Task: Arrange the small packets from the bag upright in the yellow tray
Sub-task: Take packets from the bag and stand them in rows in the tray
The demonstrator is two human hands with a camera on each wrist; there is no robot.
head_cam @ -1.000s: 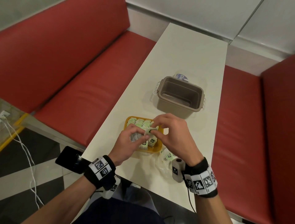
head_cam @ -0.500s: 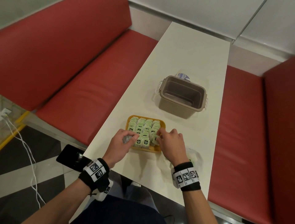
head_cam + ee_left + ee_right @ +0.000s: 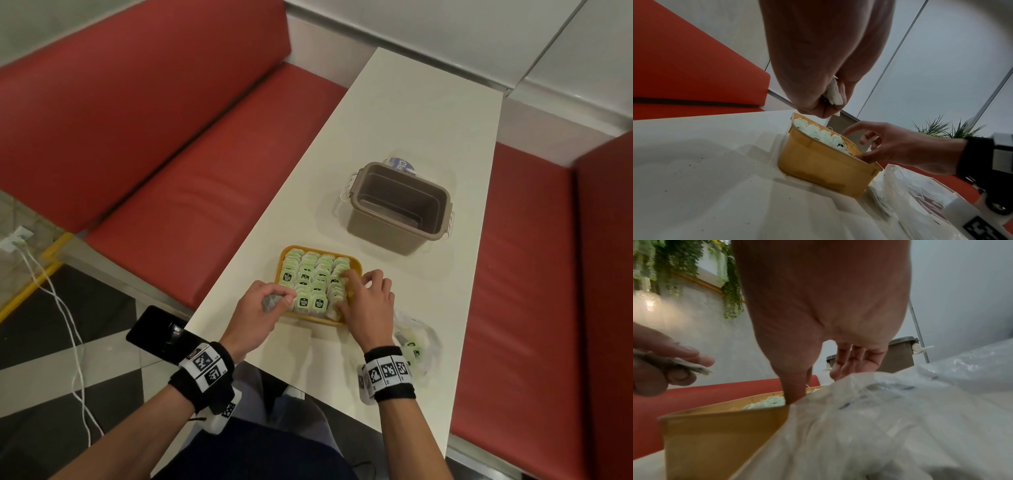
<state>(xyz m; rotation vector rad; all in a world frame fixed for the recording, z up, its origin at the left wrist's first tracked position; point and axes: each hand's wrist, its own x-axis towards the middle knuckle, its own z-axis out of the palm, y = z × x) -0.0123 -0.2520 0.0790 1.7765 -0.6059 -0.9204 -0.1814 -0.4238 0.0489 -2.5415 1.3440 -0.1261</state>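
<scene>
The right hand (image 3: 368, 303), which a second ago was working with the left above the yellow tray (image 3: 356, 265), is now lying with fingers spread over the rightmost row of upright packets (image 3: 310, 279). The left hand (image 3: 258, 310) is pinching a further packet (image 3: 272, 301) beside the tray's near-left corner. The bag (image 3: 419, 341) is lying on the table (image 3: 411, 113) behind the right wrist, so filling seems nearly finished.

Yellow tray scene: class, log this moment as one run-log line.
left hand: holds a packet | right hand: fingers on packets in yellow tray | bag: some packets left
</scene>
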